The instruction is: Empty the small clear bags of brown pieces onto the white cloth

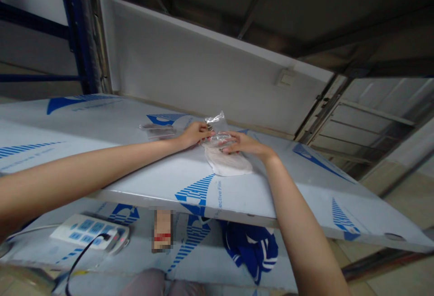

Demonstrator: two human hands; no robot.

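Observation:
A clear plastic bag (217,121) stands crinkled on the film-covered table, over a white cloth-like piece (228,162). My left hand (196,134) pinches the bag's left side, and something small and dark shows near its fingertips. My right hand (241,144) is at the bag's right side, its fingers bent over the plastic and the top of the white piece; a small dark ring-like item is at its fingertips. Left of my left hand lies another clear bag (158,131) with dark contents that I cannot make out.
The table (145,174) has a front edge below my forearms. On the lower shelf are a power strip (90,232) with a black cable, a blurred box-like item (163,231) and blue-and-white fabric (252,248). A metal frame hangs overhead.

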